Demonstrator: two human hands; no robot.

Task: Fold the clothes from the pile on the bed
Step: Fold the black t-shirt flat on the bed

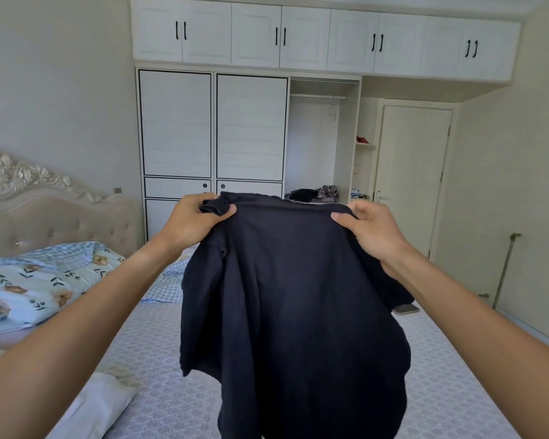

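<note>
— While it hangs there in the air, what is that dark thing?

— A navy shirt (286,299), held up over the bed (441,391) at chest height. It drops from its top edge and bunches a little on the left, where a short sleeve folds over.

— Who has hold of it?

— Both hands. The left hand (189,221) pinches the top left corner, thumb in front and fingers curled behind the cloth. The right hand (370,228) grips the top right corner the same way. The two hands are well apart, with the top edge stretched between them.

— And underneath?

— The mattress cover is pale with a small lattice print. A floral quilt (35,286) lies heaped at the left by the padded headboard (54,213), and a white pillow (92,407) sits near the front left corner.

— Further back?

— A white wardrobe (213,128) with one open bay. Some dark and patterned clothes (317,194) lie at its bottom, just above the shirt's top edge as I see it. A closed door (412,175) stands to the right.
</note>
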